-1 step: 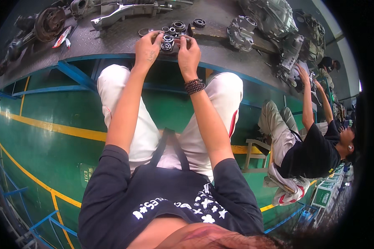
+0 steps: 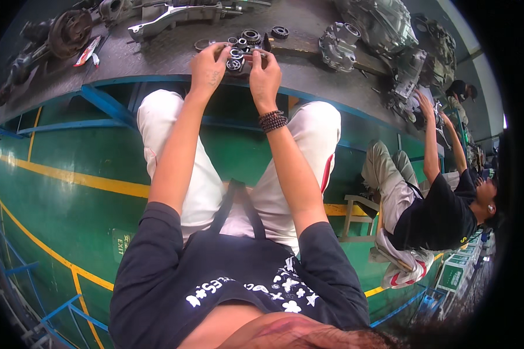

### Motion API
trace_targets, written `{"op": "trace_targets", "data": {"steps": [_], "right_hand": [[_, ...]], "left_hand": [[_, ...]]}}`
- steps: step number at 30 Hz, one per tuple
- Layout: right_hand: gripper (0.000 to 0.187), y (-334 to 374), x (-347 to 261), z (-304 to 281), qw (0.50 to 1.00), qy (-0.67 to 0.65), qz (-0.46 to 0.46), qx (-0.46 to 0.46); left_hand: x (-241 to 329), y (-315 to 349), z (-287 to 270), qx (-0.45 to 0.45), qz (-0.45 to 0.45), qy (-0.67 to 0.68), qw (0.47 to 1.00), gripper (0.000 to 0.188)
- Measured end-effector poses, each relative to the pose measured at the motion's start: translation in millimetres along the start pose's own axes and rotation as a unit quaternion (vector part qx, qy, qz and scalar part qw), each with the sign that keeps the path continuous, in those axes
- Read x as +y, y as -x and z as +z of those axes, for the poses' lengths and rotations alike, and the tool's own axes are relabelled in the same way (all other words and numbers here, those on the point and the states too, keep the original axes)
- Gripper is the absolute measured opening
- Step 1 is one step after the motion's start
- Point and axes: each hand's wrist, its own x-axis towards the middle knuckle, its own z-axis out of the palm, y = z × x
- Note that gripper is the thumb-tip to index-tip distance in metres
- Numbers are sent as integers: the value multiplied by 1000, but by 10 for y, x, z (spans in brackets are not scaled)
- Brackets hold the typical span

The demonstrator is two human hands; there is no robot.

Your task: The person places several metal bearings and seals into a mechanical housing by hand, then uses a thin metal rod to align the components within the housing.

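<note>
Both of my hands reach over the near edge of the metal workbench [image 2: 151, 65]. My left hand [image 2: 206, 72] has thumb and fingers closed together; what they grip is too small to make out. Closed in a pinch, my right hand [image 2: 265, 78] is on a small greyish piece I cannot make out. Between my fingertips lies a round bearing-like metal ring [image 2: 235, 53], with another metal ring part [image 2: 233, 64] just nearer to me. Beyond the hands sit a toothed gear [image 2: 250, 35], a thin ring [image 2: 202, 44] and a darker gear [image 2: 280, 32].
A silver housing [image 2: 337, 47] and a larger gearbox casing [image 2: 384, 26] stand to the right. At left lie an axle part with a rusty drum [image 2: 70, 34] and a red-white packet [image 2: 88, 51]. A co-worker [image 2: 434, 212] sits at right, beside a stool [image 2: 358, 218].
</note>
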Motion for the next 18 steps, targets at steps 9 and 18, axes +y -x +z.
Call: {"op": "trace_targets", "data": {"steps": [9, 18], "right_hand": [[27, -34, 56, -72, 999, -30, 2, 43], [30, -124, -89, -28, 998, -41, -29, 26]], "left_hand": [[117, -102, 178, -37, -1, -75, 997, 36], [-139, -124, 222, -40, 53, -216, 974, 33]]}}
